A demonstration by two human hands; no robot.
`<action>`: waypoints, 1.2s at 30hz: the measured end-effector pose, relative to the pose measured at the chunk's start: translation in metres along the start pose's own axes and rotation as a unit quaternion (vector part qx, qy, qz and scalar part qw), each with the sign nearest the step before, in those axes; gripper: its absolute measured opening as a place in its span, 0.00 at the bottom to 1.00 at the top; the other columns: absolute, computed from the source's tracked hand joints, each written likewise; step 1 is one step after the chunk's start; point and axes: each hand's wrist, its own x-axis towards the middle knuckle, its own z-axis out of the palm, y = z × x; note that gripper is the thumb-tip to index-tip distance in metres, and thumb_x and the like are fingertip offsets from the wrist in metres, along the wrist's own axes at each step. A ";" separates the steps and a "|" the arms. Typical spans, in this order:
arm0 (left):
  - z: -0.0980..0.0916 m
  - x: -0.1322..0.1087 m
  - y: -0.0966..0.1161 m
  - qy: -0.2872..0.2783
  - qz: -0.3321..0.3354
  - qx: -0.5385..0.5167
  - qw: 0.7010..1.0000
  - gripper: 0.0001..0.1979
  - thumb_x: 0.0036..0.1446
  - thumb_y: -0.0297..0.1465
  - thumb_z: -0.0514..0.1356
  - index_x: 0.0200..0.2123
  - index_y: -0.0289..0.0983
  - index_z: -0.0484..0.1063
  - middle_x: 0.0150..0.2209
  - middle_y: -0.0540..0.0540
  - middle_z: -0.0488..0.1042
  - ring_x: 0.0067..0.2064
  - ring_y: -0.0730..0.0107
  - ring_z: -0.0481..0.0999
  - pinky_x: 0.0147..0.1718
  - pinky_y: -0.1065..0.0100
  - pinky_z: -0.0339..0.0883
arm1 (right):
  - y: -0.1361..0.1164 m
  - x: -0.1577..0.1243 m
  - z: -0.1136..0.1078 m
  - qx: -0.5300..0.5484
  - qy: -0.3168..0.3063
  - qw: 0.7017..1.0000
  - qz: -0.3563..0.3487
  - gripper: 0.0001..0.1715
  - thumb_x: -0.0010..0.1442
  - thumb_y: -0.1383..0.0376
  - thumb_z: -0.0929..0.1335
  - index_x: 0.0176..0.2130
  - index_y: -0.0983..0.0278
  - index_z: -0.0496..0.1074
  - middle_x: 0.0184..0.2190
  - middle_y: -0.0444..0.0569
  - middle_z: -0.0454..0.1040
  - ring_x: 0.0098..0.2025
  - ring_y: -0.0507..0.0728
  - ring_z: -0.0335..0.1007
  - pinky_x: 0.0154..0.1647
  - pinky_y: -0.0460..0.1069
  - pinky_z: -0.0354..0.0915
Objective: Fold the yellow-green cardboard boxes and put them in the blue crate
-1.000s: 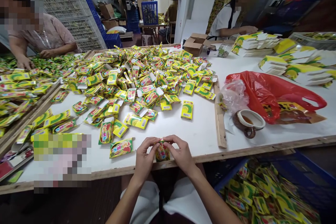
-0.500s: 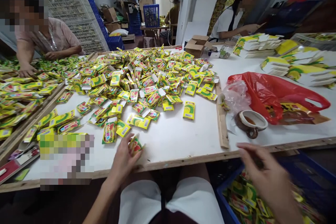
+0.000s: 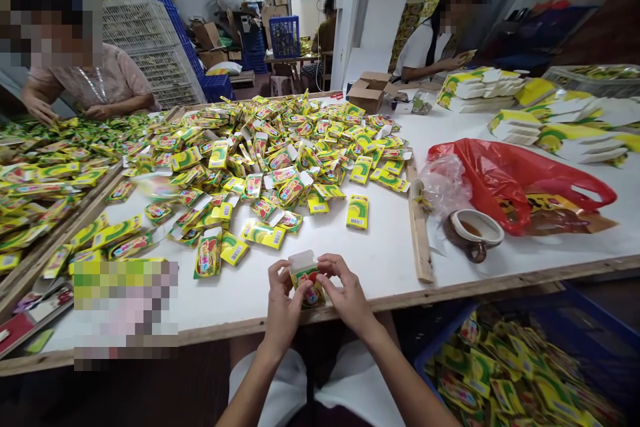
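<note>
A small yellow and green card box [image 3: 306, 275] with a raised white flap stands at the table's front edge, between both my hands. My left hand [image 3: 284, 303] grips its left side, thumb across the printed front. On the opposite side, the fingers of my right hand [image 3: 349, 295] are closed on the box near its top. Beyond them spreads a heap of similar small boxes [image 3: 287, 157], many with white flaps sticking out. One single box [image 3: 357, 211] lies apart on the white tabletop [image 3: 380, 260].
A wooden strip [image 3: 420, 233] bounds the work area on the right. Past it are a mug [image 3: 473, 233], a red plastic bag [image 3: 505, 173] and stacked flat cartons [image 3: 480, 90]. A blue crate [image 3: 500, 360] of boxes stands below right. Co-workers sit left and right.
My right hand has come from above the crate to the box. My left hand has moved right with the box, now upright and held by both hands.
</note>
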 end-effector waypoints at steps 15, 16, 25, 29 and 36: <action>-0.003 0.022 0.005 -0.046 0.048 0.030 0.997 0.07 0.56 0.31 0.59 0.37 0.36 0.73 0.40 0.44 0.75 0.45 0.64 0.74 0.47 0.65 0.65 | -0.004 0.018 0.001 -0.015 0.011 0.999 -0.044 0.07 0.59 0.66 0.65 0.37 0.61 0.74 0.36 0.49 0.75 0.41 0.57 0.71 0.43 0.51 0.67; -0.003 0.022 0.006 -0.049 0.052 0.039 0.997 0.06 0.56 0.31 0.59 0.36 0.35 0.73 0.40 0.43 0.75 0.45 0.64 0.74 0.47 0.64 0.65 | -0.006 0.017 0.001 -0.016 0.008 0.999 -0.049 0.07 0.59 0.65 0.66 0.36 0.61 0.75 0.36 0.50 0.75 0.42 0.57 0.71 0.43 0.52 0.67; 0.003 0.027 0.012 0.001 -0.008 0.026 1.000 0.08 0.53 0.33 0.61 0.35 0.35 0.73 0.33 0.46 0.76 0.36 0.68 0.73 0.37 0.69 0.67 | -0.016 0.023 0.003 -0.040 0.048 0.998 0.030 0.06 0.57 0.65 0.66 0.33 0.64 0.74 0.29 0.47 0.76 0.32 0.54 0.70 0.35 0.48 0.66; 0.004 0.028 0.013 0.010 -0.021 0.015 1.000 0.08 0.53 0.34 0.61 0.33 0.34 0.73 0.31 0.47 0.75 0.34 0.70 0.72 0.35 0.70 0.66 | -0.018 0.024 0.003 -0.030 0.041 0.997 0.058 0.06 0.57 0.65 0.66 0.32 0.64 0.73 0.27 0.46 0.75 0.30 0.53 0.68 0.33 0.47 0.65; -0.002 0.023 0.011 -0.020 -0.016 0.016 1.000 0.08 0.54 0.33 0.61 0.36 0.35 0.73 0.33 0.46 0.76 0.38 0.68 0.73 0.38 0.70 0.65 | -0.014 0.025 0.001 0.011 0.013 0.998 0.067 0.08 0.58 0.63 0.65 0.33 0.64 0.73 0.29 0.46 0.75 0.32 0.53 0.69 0.36 0.47 0.65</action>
